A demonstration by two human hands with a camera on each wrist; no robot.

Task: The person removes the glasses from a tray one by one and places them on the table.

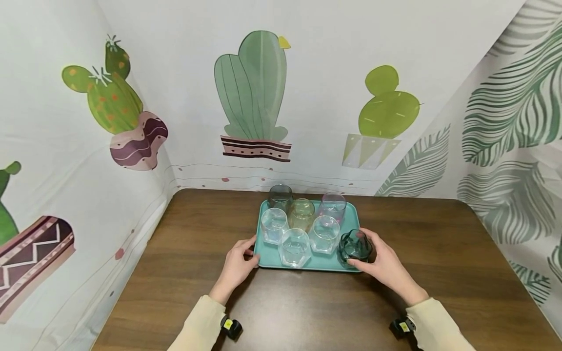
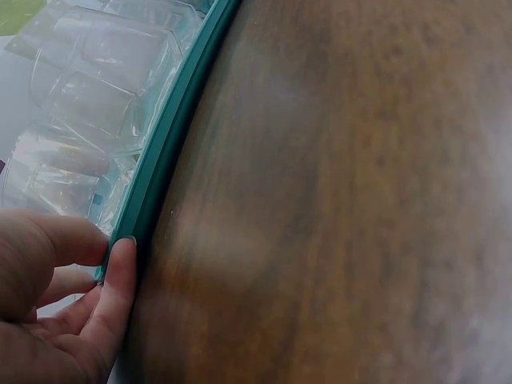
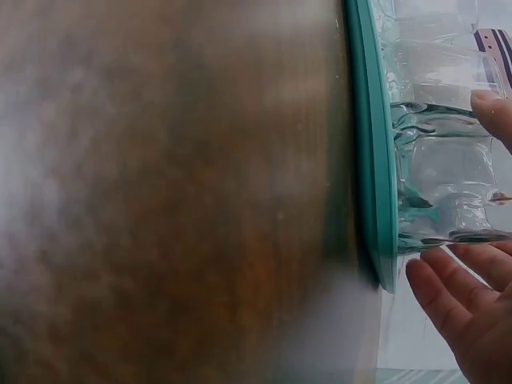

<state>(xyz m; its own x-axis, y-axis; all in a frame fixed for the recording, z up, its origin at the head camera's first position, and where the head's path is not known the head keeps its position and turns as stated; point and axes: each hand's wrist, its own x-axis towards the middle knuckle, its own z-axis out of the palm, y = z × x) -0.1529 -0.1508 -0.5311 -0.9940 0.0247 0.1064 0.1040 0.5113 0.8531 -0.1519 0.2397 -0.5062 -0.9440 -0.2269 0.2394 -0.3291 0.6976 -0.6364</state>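
A teal tray (image 1: 270,261) lies on the table with several drinking glasses standing on it. My left hand (image 1: 239,262) holds the tray's front left corner, thumb and fingers at the rim (image 2: 152,164). At the front right corner my right hand (image 1: 383,258) grips a dark green glass (image 1: 354,247) with a wavy side; it stands upright on the tray, the thumb on one side and the fingers on the other. Left of it are a clear glass (image 1: 324,236), another clear glass (image 1: 294,249) near the front edge and a third clear glass (image 1: 274,227).
Farther back on the tray are a dark grey glass (image 1: 279,197), an amber glass (image 1: 302,214) and a pinkish glass (image 1: 333,204). The brown wooden table (image 1: 303,312) meets a white cloth (image 1: 316,97) printed with cacti behind the tray.
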